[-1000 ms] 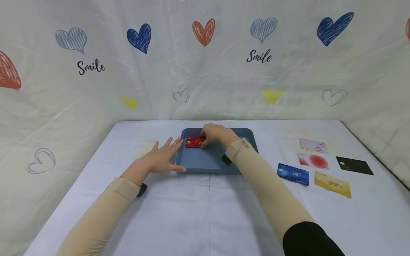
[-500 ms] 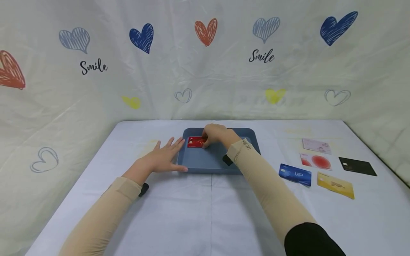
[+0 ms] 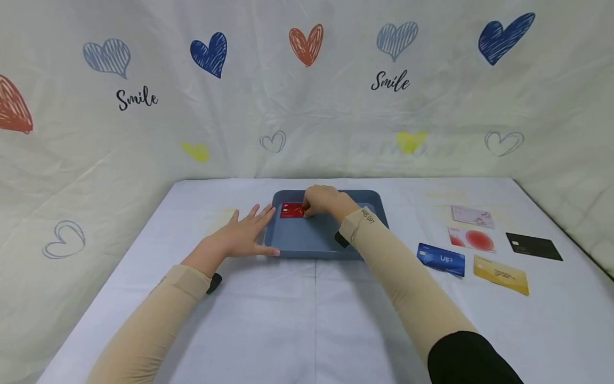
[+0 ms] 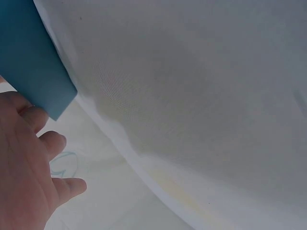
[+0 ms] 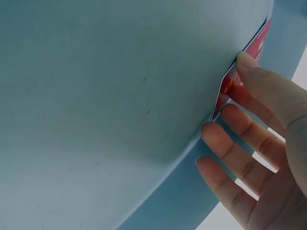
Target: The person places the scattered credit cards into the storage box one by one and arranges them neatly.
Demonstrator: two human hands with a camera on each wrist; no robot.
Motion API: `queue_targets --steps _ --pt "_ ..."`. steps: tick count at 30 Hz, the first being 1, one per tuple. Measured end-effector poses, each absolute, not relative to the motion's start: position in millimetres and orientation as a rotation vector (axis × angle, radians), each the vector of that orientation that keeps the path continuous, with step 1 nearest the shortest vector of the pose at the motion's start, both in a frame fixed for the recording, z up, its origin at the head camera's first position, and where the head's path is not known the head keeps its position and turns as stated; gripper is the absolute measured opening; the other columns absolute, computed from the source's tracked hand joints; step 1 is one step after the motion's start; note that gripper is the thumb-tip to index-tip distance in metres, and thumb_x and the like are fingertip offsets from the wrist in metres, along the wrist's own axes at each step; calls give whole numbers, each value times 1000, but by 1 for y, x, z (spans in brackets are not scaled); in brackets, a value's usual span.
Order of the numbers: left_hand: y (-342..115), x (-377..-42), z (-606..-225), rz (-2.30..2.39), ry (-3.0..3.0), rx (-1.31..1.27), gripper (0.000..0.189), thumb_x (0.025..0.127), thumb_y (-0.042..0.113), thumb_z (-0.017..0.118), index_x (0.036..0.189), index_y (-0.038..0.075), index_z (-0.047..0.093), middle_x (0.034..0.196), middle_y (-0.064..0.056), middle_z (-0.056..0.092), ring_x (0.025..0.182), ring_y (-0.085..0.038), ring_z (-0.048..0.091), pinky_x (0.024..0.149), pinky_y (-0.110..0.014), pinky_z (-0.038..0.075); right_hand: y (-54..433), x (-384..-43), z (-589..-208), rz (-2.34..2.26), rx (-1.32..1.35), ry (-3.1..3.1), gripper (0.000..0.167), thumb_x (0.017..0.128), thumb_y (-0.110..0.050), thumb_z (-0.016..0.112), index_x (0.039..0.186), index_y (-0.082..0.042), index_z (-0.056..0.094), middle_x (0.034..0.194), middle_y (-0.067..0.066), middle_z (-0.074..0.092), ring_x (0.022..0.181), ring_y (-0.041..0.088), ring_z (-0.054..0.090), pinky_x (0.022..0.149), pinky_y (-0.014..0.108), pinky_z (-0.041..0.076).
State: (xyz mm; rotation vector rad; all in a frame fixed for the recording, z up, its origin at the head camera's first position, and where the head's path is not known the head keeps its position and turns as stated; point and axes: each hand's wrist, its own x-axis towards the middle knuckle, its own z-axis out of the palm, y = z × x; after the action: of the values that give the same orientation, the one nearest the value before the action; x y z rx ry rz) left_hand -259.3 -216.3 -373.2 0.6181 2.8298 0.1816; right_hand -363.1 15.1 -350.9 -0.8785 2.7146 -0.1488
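We see the right hand pinching the red card at the far left of the blue tray; the left hand lies flat, fingers spread, touching the tray's left rim.

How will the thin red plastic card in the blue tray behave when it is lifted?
The thin red plastic card probably stays stiff and light. Lying flat in the smooth blue tray, it may slide; the right hand likely must lift one edge first.
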Motion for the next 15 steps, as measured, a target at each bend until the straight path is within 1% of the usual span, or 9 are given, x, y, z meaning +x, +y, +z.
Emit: queue_targets --steps 5,8,11,13,15 --pt "-217 -259 -371 195 2834 627 117 86 78 59 166 13 5 172 -6 1 156 -35 -2 116 -72 -1 14 -364 -349 -135 -880 2708 26 97 -22 73 119 -7 77 102 3 72 82 17 54 75 34 48" --pt "-217 -258 -369 207 2834 632 117 86 78 60 166 12 6 172 -8 3 156 -37 -1 116 -72 -1 14 -364 -349 -123 -887 2701 27 98 -21 73 121 -8 76 103 3 72 84 17 55 78 35 50" --pt "-217 -257 -368 221 2831 644 117 86 76 62 166 10 7 172 -9 4 156 -38 0 115 -73 0 15 -364 -348 -113 -900 2695 35 98 -22 73 130 -8 72 114 5 71 95 20 59 88 38 52" --pt "-216 -257 -369 218 2827 644 117 86 77 61 166 10 7 172 -8 3 156 -38 0 116 -73 0 17 -364 -347 -117 -911 2697 41 99 -23 72 138 -10 67 125 6 69 106 21 60 97 40 51" --pt "-217 -257 -369 216 2826 647 117 86 77 61 166 10 6 172 -8 3 156 -37 -1 116 -73 0 20 -363 -345 -120 -927 2709 46 99 -24 71 143 -12 63 134 7 65 116 23 58 102 42 49"
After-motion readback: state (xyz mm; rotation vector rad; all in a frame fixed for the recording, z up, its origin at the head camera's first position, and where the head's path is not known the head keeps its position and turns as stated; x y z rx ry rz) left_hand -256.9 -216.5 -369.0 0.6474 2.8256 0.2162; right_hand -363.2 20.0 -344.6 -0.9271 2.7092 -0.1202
